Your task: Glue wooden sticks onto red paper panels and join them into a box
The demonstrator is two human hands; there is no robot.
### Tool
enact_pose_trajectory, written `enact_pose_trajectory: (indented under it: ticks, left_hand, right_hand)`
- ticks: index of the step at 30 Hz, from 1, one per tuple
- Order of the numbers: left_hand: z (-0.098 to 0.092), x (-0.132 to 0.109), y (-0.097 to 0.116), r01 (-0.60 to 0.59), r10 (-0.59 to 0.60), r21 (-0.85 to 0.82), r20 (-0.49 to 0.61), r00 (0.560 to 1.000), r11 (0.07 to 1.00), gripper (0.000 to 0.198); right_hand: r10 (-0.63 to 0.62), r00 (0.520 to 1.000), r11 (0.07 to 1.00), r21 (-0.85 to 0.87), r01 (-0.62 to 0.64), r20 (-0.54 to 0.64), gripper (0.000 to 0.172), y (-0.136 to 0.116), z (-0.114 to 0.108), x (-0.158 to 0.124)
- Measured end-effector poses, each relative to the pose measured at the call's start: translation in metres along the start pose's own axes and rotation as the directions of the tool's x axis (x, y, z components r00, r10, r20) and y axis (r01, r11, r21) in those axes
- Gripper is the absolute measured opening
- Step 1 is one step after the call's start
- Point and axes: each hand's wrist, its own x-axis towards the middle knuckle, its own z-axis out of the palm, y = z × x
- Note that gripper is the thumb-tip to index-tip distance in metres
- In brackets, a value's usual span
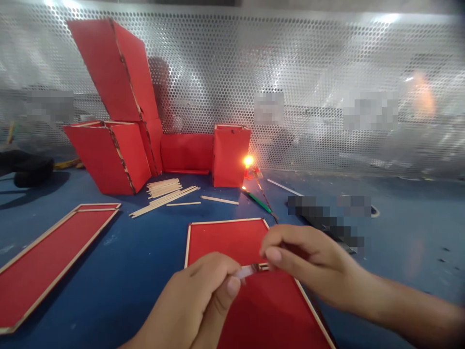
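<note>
My left hand (pixel 198 295) pinches a small whitish strip (pixel 246 272) between thumb and finger, above a red panel (pixel 225 237) edged with pale sticks. At the strip's right end is a dark spot beside a short pale stick (pixel 264 267). My right hand (pixel 308 264) has its thumb and forefinger pressed together at the other end of that stick. Beyond the panel, a green-handled tool (pixel 259 202) lies on the blue table near a small bright flame (pixel 248 161).
Several loose pale sticks (pixel 165 196) lie behind the panel. Red boxes (pixel 231 157) stand along the perforated metal wall (pixel 308 72). Another stick-edged red panel (pixel 54 257) lies at the left. A dark, partly pixelated object (pixel 321 220) is on the blue table (pixel 407 252) at the right.
</note>
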Motion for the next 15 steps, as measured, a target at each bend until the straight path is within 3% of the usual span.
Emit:
enact_pose_trajectory:
  ticks: [3,8,12,15]
  left_hand:
    - [-0.003,0.002,-0.004,-0.039,0.036,0.129,0.023,0.999,0.991,0.042]
    - [-0.004,0.005,-0.011,-0.055,0.055,0.190,0.004,0.998,0.980,0.040]
    - [-0.002,0.004,-0.015,-0.063,0.075,0.208,-0.047,0.996,0.976,0.033]
    - [0.000,0.004,-0.018,-0.064,0.078,0.242,-0.051,0.996,0.968,0.033]
  right_hand:
    - [-0.155,0.969,0.985,0.049,0.167,-0.191,0.035,-0.030,0.011,0.042]
    - [-0.330,0.910,0.944,-0.108,0.313,-0.251,0.011,-0.018,0.029,0.025]
    - [-0.382,0.871,0.921,-0.209,0.330,-0.307,0.015,-0.012,0.027,0.021]
    - [-0.424,0.862,0.897,-0.262,0.357,-0.277,0.021,-0.015,0.025,0.025]
